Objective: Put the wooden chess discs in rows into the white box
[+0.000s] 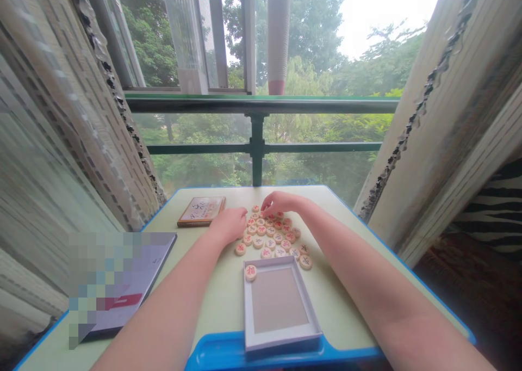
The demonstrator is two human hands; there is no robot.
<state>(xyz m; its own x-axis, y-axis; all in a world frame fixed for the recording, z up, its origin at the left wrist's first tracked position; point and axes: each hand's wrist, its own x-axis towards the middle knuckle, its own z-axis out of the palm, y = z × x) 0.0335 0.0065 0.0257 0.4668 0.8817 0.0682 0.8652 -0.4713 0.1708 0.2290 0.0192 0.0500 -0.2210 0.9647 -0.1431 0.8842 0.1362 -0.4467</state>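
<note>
On xiangqi pieces, hands half-curled

My right grip rests fingertips-down on the far side of a cluster of round wooden xiangqi pieces, and my left grip lies against the cluster's left side. A shallow white box sits near the bench's near edge, one piece at its corner. A flat wooden case lies near the far edge.
</note>
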